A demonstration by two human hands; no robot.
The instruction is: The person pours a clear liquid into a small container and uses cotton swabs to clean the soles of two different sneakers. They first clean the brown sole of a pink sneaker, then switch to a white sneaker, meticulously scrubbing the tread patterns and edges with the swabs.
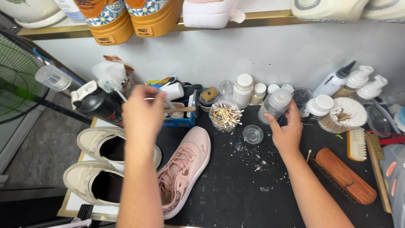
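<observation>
My left hand [142, 113] is raised over the back left of the black mat [236, 185], fingers closed around a thin stick-like tool [122, 97] near a blue box of tools [181, 120]. My right hand [287, 133] grips a clear plastic bottle [275, 104] with a grey cap, tilted toward a small clear glass dish [253, 134]. A pink sneaker [185, 169] lies on the mat below and between my arms. A clear cup of used cotton swabs [225, 115] stands just behind the dish.
Two beige sneakers [101, 162] rest on a white board at left. Several white bottles [244, 89] line the wall. A wooden brush [344, 175], a pale bristle brush [357, 143] and a round swab holder [346, 114] lie at right. Shoes sit on a shelf [261, 17] above; a fan [19, 82] stands left.
</observation>
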